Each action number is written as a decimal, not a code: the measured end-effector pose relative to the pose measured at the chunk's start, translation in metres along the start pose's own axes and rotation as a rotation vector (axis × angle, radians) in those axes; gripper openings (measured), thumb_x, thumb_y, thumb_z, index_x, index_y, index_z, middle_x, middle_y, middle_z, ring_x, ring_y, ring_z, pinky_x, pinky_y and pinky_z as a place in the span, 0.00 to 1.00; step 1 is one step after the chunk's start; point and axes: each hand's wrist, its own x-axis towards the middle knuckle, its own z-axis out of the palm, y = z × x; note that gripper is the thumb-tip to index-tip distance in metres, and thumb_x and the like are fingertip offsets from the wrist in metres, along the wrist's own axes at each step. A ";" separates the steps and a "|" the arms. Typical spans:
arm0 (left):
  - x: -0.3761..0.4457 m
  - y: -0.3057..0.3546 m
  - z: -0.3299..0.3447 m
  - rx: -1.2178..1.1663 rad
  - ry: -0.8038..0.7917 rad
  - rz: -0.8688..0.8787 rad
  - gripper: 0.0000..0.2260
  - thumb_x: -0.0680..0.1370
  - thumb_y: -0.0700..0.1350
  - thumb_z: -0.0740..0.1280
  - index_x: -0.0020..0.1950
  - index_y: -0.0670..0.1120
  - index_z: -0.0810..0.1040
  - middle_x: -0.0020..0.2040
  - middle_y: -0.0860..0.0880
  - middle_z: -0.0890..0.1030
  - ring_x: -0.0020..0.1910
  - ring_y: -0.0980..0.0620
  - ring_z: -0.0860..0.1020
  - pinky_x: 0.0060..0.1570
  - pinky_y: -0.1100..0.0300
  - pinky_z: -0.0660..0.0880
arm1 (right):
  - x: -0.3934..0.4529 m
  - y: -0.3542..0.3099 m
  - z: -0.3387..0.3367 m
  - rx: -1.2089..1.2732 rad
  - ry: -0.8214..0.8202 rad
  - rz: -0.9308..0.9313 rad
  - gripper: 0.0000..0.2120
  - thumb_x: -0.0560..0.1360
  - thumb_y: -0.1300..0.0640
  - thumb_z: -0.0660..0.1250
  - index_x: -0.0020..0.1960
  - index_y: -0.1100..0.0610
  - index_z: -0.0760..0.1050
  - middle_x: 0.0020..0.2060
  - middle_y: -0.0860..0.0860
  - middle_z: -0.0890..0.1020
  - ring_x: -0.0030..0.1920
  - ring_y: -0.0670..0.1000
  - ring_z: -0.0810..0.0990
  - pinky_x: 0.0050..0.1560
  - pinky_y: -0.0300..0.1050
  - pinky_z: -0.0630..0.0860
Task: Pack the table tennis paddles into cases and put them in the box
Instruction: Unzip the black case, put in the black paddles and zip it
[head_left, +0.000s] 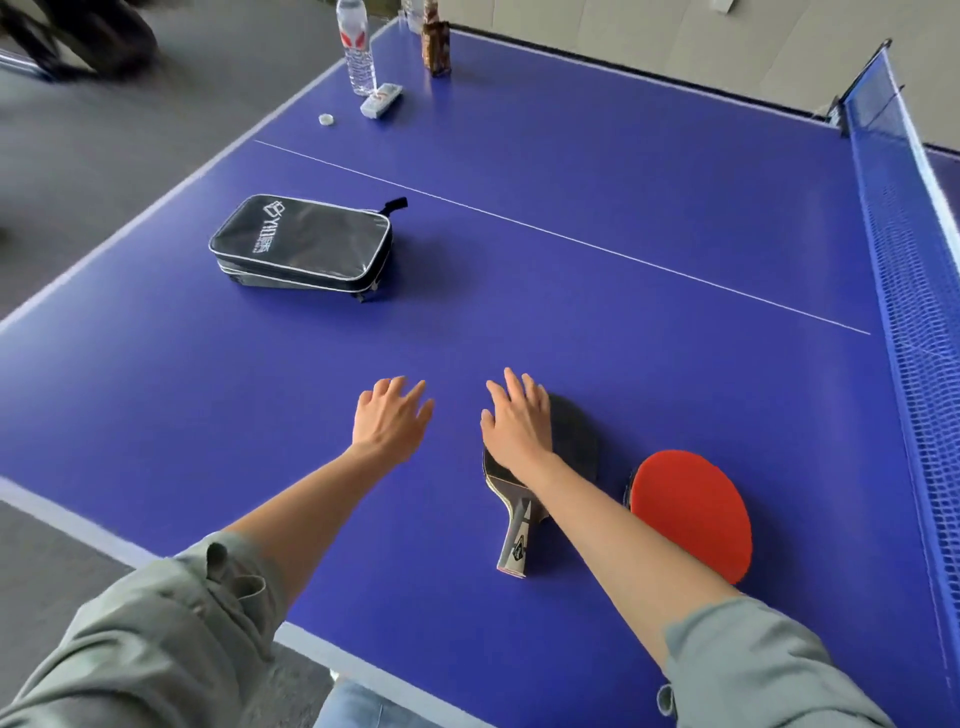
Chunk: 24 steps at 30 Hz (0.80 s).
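Two paddles lie on the blue table tennis table (623, 208). The black-faced paddle (574, 441) lies near the front, handle toward me; my right hand (517, 423) hovers over its blade with fingers spread and straight. A red-faced paddle (693, 512) lies to its right, partly under my right forearm. My left hand (389, 415) is held out over bare table, fingers relaxed, holding nothing. A black zipped paddle case (304, 247) lies flat at the left centre, well beyond both hands. No box is in view.
A water bottle (356, 47), a small white packet (382, 100), a bottle cap (326, 119) and a brown carton (435, 49) stand at the far left corner. The blue net (904, 260) runs along the right side. The table's front edge is close to me.
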 end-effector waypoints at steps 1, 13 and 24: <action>0.005 -0.014 -0.005 0.005 0.016 -0.001 0.20 0.82 0.53 0.51 0.73 0.50 0.63 0.71 0.45 0.66 0.70 0.44 0.63 0.65 0.51 0.61 | 0.010 -0.011 -0.001 -0.009 -0.007 -0.015 0.23 0.81 0.51 0.54 0.74 0.55 0.57 0.76 0.55 0.55 0.76 0.58 0.51 0.74 0.55 0.48; 0.139 -0.232 -0.095 0.063 0.267 0.212 0.17 0.80 0.46 0.61 0.68 0.43 0.72 0.64 0.38 0.73 0.66 0.39 0.69 0.61 0.46 0.66 | 0.183 -0.188 -0.006 -0.004 0.138 0.027 0.23 0.80 0.54 0.56 0.74 0.53 0.58 0.75 0.57 0.58 0.73 0.60 0.56 0.73 0.53 0.52; 0.248 -0.334 -0.089 0.044 0.142 0.092 0.19 0.81 0.52 0.54 0.72 0.52 0.63 0.72 0.36 0.59 0.70 0.38 0.60 0.65 0.47 0.59 | 0.270 -0.229 0.004 0.023 0.091 0.296 0.24 0.81 0.49 0.52 0.75 0.50 0.55 0.76 0.60 0.51 0.75 0.60 0.51 0.74 0.53 0.52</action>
